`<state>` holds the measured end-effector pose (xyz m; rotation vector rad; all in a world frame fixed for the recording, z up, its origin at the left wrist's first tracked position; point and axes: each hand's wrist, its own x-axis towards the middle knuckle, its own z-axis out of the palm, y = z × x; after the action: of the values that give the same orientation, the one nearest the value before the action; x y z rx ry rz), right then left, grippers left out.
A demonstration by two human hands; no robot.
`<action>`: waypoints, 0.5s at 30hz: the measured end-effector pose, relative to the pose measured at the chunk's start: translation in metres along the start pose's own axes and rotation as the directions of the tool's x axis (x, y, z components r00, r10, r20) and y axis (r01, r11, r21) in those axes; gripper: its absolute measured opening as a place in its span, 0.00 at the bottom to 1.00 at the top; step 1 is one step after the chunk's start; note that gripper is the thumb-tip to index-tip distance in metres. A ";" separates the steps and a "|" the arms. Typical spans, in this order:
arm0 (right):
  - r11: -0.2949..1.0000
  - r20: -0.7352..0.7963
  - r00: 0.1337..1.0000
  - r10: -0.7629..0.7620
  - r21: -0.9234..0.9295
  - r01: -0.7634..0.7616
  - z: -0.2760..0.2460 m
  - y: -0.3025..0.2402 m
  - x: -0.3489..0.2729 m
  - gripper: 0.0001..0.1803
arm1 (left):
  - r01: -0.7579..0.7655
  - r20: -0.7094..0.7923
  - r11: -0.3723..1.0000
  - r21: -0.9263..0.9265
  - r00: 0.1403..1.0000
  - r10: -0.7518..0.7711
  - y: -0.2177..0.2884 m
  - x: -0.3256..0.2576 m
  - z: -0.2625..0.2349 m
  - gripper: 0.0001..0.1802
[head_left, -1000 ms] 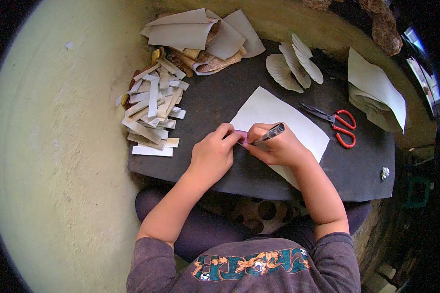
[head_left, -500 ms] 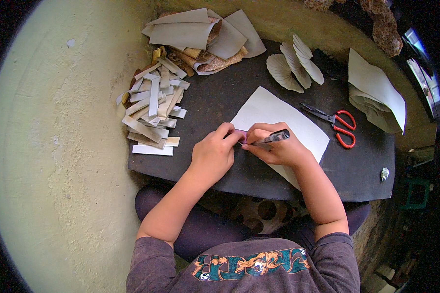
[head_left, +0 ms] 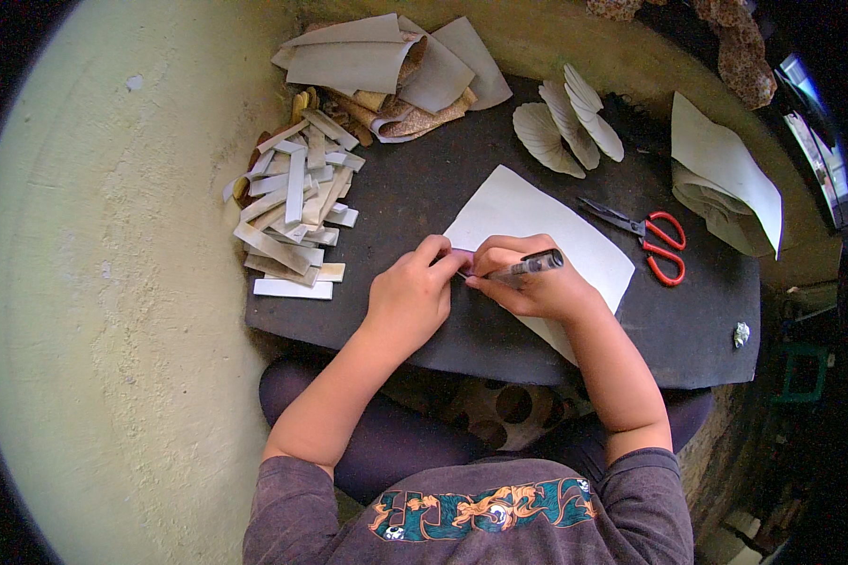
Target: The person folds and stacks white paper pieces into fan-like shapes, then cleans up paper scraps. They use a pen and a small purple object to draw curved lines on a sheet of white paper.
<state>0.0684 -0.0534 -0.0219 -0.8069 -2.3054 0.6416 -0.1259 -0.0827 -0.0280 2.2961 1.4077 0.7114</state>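
A white sheet (head_left: 523, 202) lies at a slant on the black work surface, its near part under my hands. My right hand (head_left: 546, 287) is closed round a pen (head_left: 535, 262) with a clear barrel and dark end, its tip low against a small purple piece (head_left: 465, 261). My left hand (head_left: 411, 294) pinches that piece at the sheet's left edge, fingers bent and close to the right fingertips. Most of the purple piece is hidden by my fingers, so its full shape does not show.
Red-handled scissors (head_left: 640, 228) lie right of the sheet. Beyond are fan-shaped pale pieces (head_left: 548, 141) and a folded sheet (head_left: 725, 174). Left stands a heap of pale strips (head_left: 297, 188), with rolled sheets (head_left: 349, 66) behind it. A crumpled scrap (head_left: 742, 334) sits near the right edge.
Both hands stay nearly in place. My right hand and the pen have shifted very slightly.
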 end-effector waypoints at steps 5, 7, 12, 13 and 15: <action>1.000 0.012 1.000 0.001 0.015 -0.001 -0.002 0.001 0.000 0.10 | 0.001 -0.001 1.000 -0.001 1.000 -0.001 0.000 0.000 0.001 0.15; 1.000 0.003 1.000 0.000 0.027 0.000 -0.001 0.000 0.001 0.09 | 0.007 -0.005 1.000 -0.003 1.000 -0.007 0.000 0.000 0.001 0.15; 1.000 0.016 1.000 0.009 0.011 -0.009 -0.001 0.002 0.000 0.09 | 0.005 -0.002 1.000 -0.010 1.000 -0.005 0.001 0.000 0.000 0.15; 1.000 0.014 1.000 0.005 0.015 -0.006 -0.001 0.002 0.000 0.09 | 0.007 -0.001 1.000 -0.009 1.000 -0.007 0.001 0.000 0.000 0.15; 1.000 0.010 1.000 -0.002 0.024 0.002 -0.002 0.002 0.000 0.10 | 0.009 0.003 1.000 -0.007 1.000 -0.009 0.001 0.000 -0.001 0.15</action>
<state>0.0705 -0.0522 -0.0219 -0.7921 -2.3027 0.6724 -0.1255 -0.0829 -0.0270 2.2828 1.4116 0.7085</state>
